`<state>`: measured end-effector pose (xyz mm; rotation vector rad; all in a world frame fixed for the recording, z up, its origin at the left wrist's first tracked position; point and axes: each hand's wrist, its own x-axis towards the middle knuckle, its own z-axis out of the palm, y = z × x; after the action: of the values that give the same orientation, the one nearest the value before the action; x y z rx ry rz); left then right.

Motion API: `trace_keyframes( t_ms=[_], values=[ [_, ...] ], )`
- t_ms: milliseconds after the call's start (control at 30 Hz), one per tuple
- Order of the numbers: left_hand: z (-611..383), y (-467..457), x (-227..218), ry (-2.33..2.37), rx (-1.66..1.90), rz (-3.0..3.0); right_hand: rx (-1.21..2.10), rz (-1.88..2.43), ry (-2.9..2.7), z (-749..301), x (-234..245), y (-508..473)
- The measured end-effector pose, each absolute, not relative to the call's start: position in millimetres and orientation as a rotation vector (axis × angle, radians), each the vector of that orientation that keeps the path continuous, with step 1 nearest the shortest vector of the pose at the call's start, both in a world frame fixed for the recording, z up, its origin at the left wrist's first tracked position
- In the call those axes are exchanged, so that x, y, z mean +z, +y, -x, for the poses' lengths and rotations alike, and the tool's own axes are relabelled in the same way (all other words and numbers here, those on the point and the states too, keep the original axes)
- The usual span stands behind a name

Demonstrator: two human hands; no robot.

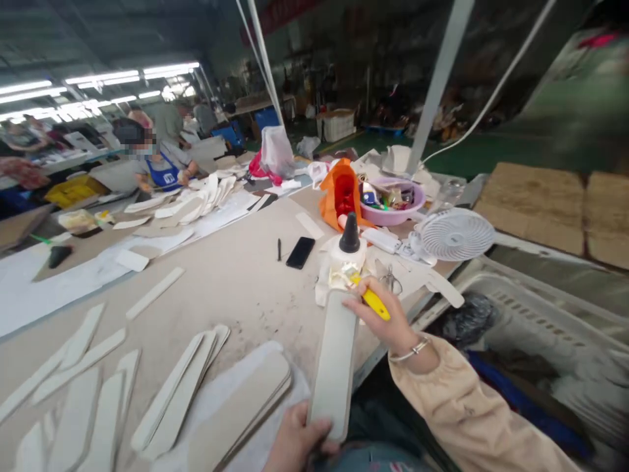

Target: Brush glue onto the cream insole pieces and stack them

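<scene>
My left hand (297, 444) grips the near end of a long pale grey strip (335, 359), holding it out over the table edge. My right hand (386, 317) is closed on a yellow-handled brush (372, 299), its tip at the strip's far end. Just beyond stands a white glue bottle (346, 252) with a black cone nozzle. Left of the strip, more pale strips (181, 387) lie fanned out on the beige table (236, 275), and a stack of wider pieces (240, 410) lies near my left hand.
A black phone (300, 252) and a pen (278, 249) lie mid-table. An orange bag (339, 193), a pink bowl (393, 203) of odds and ends and a small white fan (455, 234) stand at the right. A grey crate (535, 328) sits below. Another person (157, 164) works at the far left.
</scene>
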<state>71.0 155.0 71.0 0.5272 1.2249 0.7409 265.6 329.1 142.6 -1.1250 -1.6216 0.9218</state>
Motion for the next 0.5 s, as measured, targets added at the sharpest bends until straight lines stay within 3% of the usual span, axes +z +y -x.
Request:
trace_keyframes(
  t_ms=[267, 500],
  values=[
    [-73.6, 151.5, 162.8, 1.274, 0.877, -0.452, 1.040, 1.132, -1.607, -256.7, 189.7, 352.1],
    [-74.9, 136.0, 187.2, 1.370, 1.292, -0.196, 1.231, 1.042, -1.572, -231.7, 205.4, 364.3]
  ],
)
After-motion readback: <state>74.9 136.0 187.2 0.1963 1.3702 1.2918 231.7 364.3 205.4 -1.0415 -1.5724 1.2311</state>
